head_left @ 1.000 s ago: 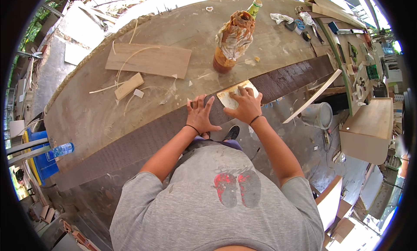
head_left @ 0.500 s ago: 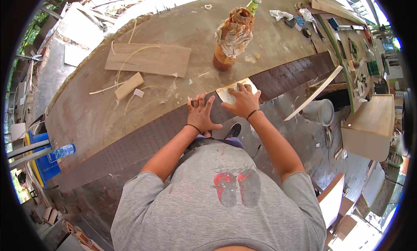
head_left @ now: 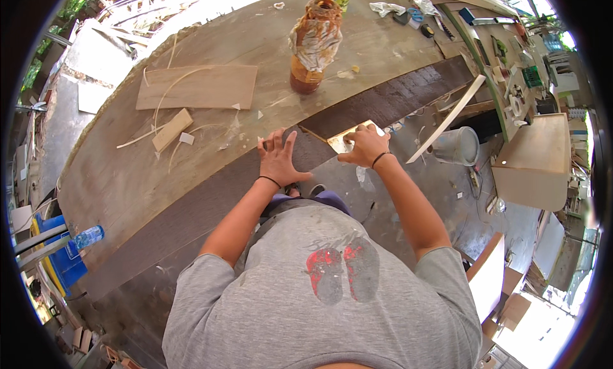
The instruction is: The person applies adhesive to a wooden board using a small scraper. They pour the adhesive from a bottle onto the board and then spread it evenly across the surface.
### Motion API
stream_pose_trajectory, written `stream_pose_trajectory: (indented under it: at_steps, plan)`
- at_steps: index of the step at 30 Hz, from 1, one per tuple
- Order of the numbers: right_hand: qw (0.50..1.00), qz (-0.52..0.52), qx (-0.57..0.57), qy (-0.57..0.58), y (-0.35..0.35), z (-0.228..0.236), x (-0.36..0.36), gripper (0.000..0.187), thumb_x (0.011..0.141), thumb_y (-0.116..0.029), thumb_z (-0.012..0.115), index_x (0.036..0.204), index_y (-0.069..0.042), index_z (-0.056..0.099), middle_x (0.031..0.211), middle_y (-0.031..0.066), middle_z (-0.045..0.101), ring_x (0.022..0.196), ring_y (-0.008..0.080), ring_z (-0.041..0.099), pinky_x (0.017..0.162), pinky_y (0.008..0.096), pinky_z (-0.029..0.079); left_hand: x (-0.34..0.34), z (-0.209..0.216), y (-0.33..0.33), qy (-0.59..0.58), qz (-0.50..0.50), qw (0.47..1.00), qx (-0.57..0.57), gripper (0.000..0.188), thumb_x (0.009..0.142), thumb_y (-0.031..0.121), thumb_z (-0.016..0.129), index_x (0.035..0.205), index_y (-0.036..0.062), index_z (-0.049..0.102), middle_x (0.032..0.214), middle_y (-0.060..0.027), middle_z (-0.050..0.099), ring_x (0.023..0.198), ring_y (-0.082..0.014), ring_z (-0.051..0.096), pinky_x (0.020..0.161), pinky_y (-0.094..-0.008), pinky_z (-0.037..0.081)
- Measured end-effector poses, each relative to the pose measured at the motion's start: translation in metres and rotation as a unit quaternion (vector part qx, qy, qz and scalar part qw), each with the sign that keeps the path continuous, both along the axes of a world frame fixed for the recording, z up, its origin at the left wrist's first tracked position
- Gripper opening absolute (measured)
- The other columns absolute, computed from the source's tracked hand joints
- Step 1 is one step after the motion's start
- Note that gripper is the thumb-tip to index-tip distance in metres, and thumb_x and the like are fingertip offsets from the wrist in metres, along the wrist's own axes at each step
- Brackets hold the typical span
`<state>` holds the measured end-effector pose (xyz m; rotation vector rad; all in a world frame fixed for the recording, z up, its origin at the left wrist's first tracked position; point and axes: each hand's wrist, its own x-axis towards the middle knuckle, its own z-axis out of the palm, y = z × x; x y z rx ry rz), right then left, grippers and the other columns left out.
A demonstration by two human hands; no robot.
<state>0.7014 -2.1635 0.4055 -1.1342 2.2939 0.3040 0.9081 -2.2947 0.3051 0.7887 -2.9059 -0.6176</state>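
A long dark brown strip (head_left: 396, 96) lies along the table's near edge; its right part looks wet and shiny, while its left part (head_left: 191, 203) appears duller. My left hand (head_left: 279, 157) rests with fingers spread on the duller part, holding nothing. To its right, my right hand (head_left: 366, 145) has its fingers bent over a pale, flat, yellow-stained piece (head_left: 352, 135) at the strip's near edge. The hand covers much of that piece, so its full shape is hidden. Beyond the hands stands a brown bottle (head_left: 308, 79) wrapped in smeared, crumpled plastic.
A thin wood board (head_left: 198, 88), a small wood block (head_left: 172, 130) and thin curled offcuts lie on the table (head_left: 223, 50). A pale wooden slat (head_left: 447, 119) juts out at right, above a grey bucket (head_left: 461, 145). A water bottle (head_left: 89, 236) sits at far left.
My right hand and the pale piece have come toward me, uncovering more of the shiny strip. My left hand stays spread on the duller part. The whole view has shifted slightly.
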Motion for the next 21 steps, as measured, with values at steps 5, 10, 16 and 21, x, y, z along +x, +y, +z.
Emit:
stream_pose_trajectory:
  at_steps: [5, 10, 16, 21]
  plan:
    - [1.000, -0.016, 0.010, 0.009, 0.051, 0.006, -0.008, 0.059, 0.068, -0.060, 0.070, 0.116, -0.025, 0.072, 0.128, 0.0052, 0.060, 0.129, 0.0264, 0.047, 0.098, 0.0707, 0.032, 0.002, 0.001, -0.001, -0.022, 0.004, 1.000, 0.001, 0.124, 0.048, 0.070, 0.080, 0.148, 0.0152, 0.032, 0.151, -0.0166, 0.027, 0.144, -0.0349, 0.019, 0.114, -0.0599, 0.009]
    - [0.984, -0.112, -0.127, -0.052, 0.089, 0.020, 0.005, 0.061, 0.069, -0.059, 0.070, 0.118, -0.022, 0.072, 0.132, 0.0073, 0.060, 0.126, 0.0309, 0.049, 0.102, 0.0607, 0.037, 0.025, 0.009, -0.001, -0.025, -0.012, 1.000, -0.014, 0.134, 0.045, 0.078, 0.077, 0.152, 0.0162, 0.026, 0.158, -0.0183, 0.016, 0.148, -0.0372, 0.008, 0.114, -0.0659, 0.001]
    - [0.950, -0.055, -0.285, -0.118, 0.058, 0.016, 0.044, 0.062, 0.069, -0.059, 0.070, 0.118, -0.019, 0.071, 0.132, 0.0084, 0.060, 0.125, 0.0334, 0.048, 0.098, 0.0509, 0.041, 0.086, 0.029, -0.019, -0.173, 0.044, 0.984, -0.029, 0.144, 0.040, 0.077, 0.080, 0.155, 0.0177, 0.018, 0.160, -0.0172, 0.012, 0.150, -0.0381, 0.005, 0.113, -0.0692, 0.002]
    - [0.935, -0.005, -0.334, -0.116, 0.018, -0.002, 0.080, 0.064, 0.069, -0.059, 0.070, 0.120, -0.020, 0.070, 0.137, 0.0110, 0.056, 0.130, 0.0334, 0.044, 0.099, 0.0629, 0.036, 0.122, 0.022, -0.031, -0.199, 0.069, 0.977, -0.014, 0.141, 0.042, 0.073, 0.083, 0.155, 0.0176, 0.019, 0.157, -0.0173, 0.019, 0.148, -0.0387, 0.012, 0.114, -0.0674, 0.008]
